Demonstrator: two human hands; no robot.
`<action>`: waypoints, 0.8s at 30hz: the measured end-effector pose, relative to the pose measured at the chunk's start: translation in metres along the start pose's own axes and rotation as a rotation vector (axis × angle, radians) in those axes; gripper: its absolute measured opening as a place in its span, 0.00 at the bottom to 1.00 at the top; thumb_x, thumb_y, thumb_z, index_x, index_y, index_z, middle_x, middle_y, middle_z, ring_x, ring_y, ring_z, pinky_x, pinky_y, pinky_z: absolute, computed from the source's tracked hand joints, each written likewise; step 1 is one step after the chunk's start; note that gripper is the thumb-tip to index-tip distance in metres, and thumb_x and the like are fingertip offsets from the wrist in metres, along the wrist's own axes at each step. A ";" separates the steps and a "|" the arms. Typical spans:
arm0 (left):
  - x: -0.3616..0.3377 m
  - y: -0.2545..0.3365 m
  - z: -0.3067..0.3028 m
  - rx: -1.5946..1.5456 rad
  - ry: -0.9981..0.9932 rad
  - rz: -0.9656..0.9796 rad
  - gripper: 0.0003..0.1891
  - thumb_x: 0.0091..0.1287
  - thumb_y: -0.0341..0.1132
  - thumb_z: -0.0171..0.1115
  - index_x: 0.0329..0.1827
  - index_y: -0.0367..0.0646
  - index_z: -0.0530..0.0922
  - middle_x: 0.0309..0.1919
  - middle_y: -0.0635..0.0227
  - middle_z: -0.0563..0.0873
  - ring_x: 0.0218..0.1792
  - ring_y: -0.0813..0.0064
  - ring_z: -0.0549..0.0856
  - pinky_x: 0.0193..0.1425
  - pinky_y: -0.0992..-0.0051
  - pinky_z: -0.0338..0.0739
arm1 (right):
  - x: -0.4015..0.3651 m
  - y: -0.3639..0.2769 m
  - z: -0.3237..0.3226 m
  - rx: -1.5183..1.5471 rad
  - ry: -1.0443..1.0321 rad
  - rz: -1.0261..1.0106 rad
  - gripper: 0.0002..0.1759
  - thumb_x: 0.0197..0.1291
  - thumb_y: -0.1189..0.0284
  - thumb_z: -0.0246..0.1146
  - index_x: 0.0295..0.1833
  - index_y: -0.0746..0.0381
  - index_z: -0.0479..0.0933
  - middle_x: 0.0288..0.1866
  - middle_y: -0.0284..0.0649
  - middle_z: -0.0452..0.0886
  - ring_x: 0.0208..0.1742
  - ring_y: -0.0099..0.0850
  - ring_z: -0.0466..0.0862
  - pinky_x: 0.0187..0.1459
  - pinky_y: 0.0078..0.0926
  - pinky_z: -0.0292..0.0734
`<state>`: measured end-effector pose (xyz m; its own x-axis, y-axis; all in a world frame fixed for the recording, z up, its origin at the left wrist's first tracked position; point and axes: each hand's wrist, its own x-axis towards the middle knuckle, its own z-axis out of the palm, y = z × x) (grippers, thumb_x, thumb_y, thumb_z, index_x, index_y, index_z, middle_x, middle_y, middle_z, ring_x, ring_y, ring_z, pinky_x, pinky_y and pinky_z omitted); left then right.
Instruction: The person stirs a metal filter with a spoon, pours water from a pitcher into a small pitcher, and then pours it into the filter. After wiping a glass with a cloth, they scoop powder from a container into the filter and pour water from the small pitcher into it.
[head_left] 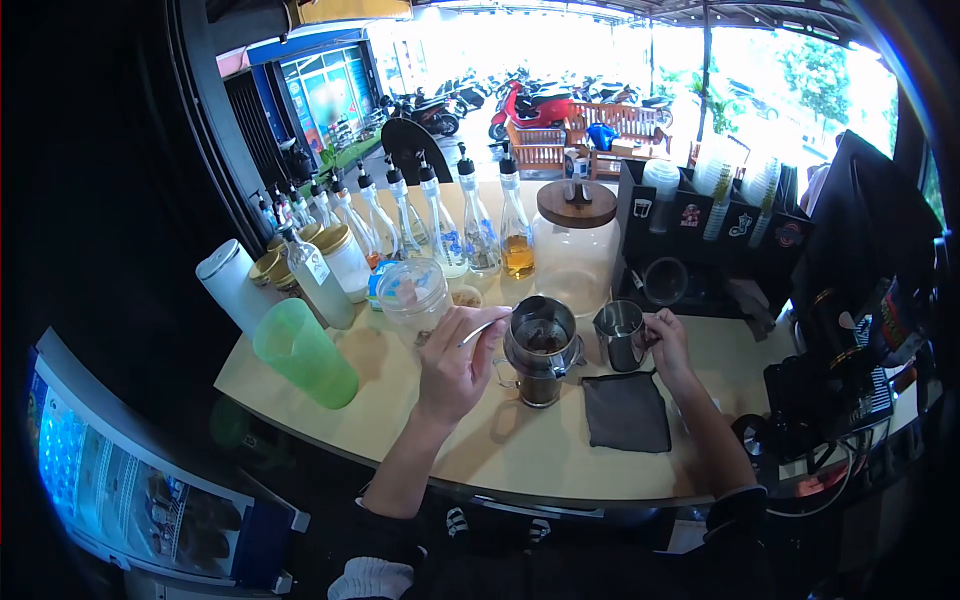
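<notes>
Head cam: L hand point(455, 370) w/ thin utensil point(480, 333) (end unclear).

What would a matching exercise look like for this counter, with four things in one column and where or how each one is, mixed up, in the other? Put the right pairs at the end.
Things
1. Green container
2. Dark gray cloth
3. Small metal pitcher
4. Red scooter

Places and states
A. Outside, beyond the counter
B. Held in the right hand
C. Standing toward the left end of the counter
D. Lying flat, close to the counter's front edge

Right pairs: 1-C, 2-D, 3-B, 4-A
</notes>
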<state>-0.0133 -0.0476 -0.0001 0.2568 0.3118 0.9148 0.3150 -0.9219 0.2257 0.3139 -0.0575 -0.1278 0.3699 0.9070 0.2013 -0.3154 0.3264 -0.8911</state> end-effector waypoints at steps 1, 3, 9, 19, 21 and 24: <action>-0.001 0.001 0.000 -0.001 -0.003 -0.014 0.05 0.66 0.24 0.58 0.41 0.36 0.82 0.30 0.63 0.83 0.29 0.74 0.82 0.32 0.76 0.75 | 0.000 0.002 -0.001 -0.014 0.008 0.003 0.10 0.62 0.77 0.58 0.30 0.56 0.66 0.25 0.30 0.72 0.27 0.17 0.69 0.33 0.18 0.65; -0.001 0.000 0.000 0.007 -0.001 0.004 0.05 0.66 0.24 0.58 0.41 0.36 0.82 0.30 0.63 0.82 0.29 0.73 0.82 0.32 0.75 0.75 | -0.002 0.005 -0.005 -0.028 0.017 0.006 0.10 0.63 0.76 0.57 0.30 0.55 0.65 0.25 0.30 0.72 0.27 0.17 0.70 0.33 0.19 0.66; 0.001 0.004 0.002 0.011 -0.010 0.049 0.07 0.62 0.24 0.61 0.43 0.39 0.81 0.30 0.65 0.81 0.30 0.69 0.81 0.35 0.72 0.74 | -0.003 0.002 -0.020 -0.426 0.030 0.009 0.04 0.63 0.74 0.58 0.37 0.62 0.70 0.33 0.35 0.76 0.34 0.23 0.77 0.40 0.24 0.72; 0.022 0.021 0.025 0.114 -0.195 0.404 0.11 0.52 0.27 0.67 0.39 0.41 0.81 0.30 0.67 0.79 0.35 0.65 0.79 0.44 0.65 0.72 | -0.082 -0.134 0.146 -0.841 -0.541 -0.741 0.28 0.58 0.72 0.66 0.65 0.60 0.71 0.60 0.43 0.74 0.42 0.29 0.81 0.42 0.25 0.76; 0.020 0.017 0.029 0.159 -0.186 0.468 0.12 0.50 0.29 0.68 0.38 0.39 0.81 0.32 0.65 0.79 0.37 0.62 0.80 0.46 0.64 0.73 | -0.080 -0.128 0.160 -0.840 -0.599 -0.899 0.19 0.61 0.77 0.61 0.59 0.60 0.76 0.55 0.45 0.78 0.48 0.36 0.83 0.48 0.30 0.79; 0.023 0.015 0.020 0.139 -0.146 0.358 0.15 0.52 0.33 0.69 0.43 0.41 0.79 0.34 0.68 0.79 0.40 0.69 0.79 0.49 0.66 0.71 | -0.078 -0.127 0.160 -0.793 -0.542 -0.858 0.18 0.60 0.79 0.61 0.57 0.62 0.77 0.50 0.44 0.80 0.44 0.36 0.84 0.43 0.28 0.80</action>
<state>0.0155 -0.0499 0.0173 0.4963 0.0152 0.8680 0.2998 -0.9413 -0.1549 0.1855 -0.1269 0.0351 -0.2646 0.5395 0.7993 0.5173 0.7789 -0.3546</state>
